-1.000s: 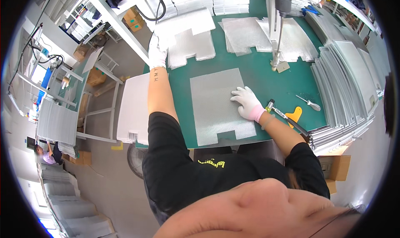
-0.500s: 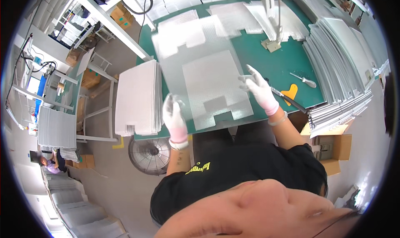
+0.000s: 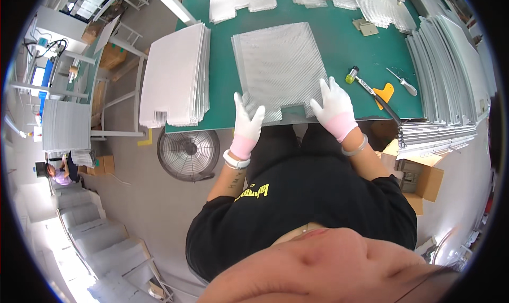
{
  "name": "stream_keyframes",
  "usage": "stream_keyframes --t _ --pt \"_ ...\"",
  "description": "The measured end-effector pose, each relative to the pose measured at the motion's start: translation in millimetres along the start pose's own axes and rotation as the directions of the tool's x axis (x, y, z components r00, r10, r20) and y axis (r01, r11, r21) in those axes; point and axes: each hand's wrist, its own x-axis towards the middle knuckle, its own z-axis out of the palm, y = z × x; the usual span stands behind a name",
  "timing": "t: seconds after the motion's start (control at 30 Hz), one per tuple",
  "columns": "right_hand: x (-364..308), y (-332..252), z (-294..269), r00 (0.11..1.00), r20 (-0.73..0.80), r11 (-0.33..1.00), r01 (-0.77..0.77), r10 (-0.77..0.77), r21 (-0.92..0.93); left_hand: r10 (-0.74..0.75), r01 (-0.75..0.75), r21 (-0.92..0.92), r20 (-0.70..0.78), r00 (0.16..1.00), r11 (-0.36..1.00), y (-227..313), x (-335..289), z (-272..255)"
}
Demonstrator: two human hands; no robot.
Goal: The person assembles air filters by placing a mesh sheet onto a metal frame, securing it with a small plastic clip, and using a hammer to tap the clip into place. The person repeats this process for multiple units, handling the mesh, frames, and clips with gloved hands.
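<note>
A grey mesh panel with a notch in its near edge lies flat on the green table in front of me; its near left corner shows doubled edges, like stacked sheets. My left hand, in a white glove with a pink cuff, rests against that corner, thumb and fingers spread. At the near right corner my right hand, gloved the same way, touches the side edge with fingers apart. Neither hand is closed round anything. To the left stands a thick stack of white notched sheets.
Right of my right hand lie a hammer, a yellow scraper and a screwdriver. Stacked panels line the table's right side. More mesh sheets lie at the back. A floor fan stands below the table's left edge.
The large translucent sheet above the panel no longer shows there. My hands have come inward to the panel's near corners. The view has tilted, so the table sits higher in the picture.
</note>
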Motion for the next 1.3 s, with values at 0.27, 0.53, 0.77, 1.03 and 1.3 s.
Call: stream_keyframes --t 0.27,0.53,0.77,1.03,1.3 --pt "-2.0 -11.4 -14.0 0.951 -0.256 0.533 0.13 0.171 0.836 -0.047 0.049 0.05 -0.043 0.998 0.998 -5.3 5.4 5.1" --pt "3.5 -12.5 -9.7 0.967 -0.104 0.007 0.106 0.231 0.994 -0.05 -0.09 -0.526 -0.247 0.968 0.845 39.3 -3.3 -31.8" --pt "22.1 4.2 -16.7 0.99 -0.135 0.83 0.102 -0.032 0.549 -0.125 -0.161 -0.369 -0.64 0.758 0.915 72.0 0.3 -183.5" --pt "-1.8 11.8 23.6 0.994 -0.06 0.996 0.088 -0.089 -0.018 -0.012 0.43 0.612 -0.566 0.824 0.663 -7.8 18.8 -272.4" --pt "1.0 5.2 14.9 0.989 -0.144 0.994 0.033 -0.018 0.1 0.303 -0.315 0.483 0.105 0.947 0.817 43.9 -17.1 -63.4"
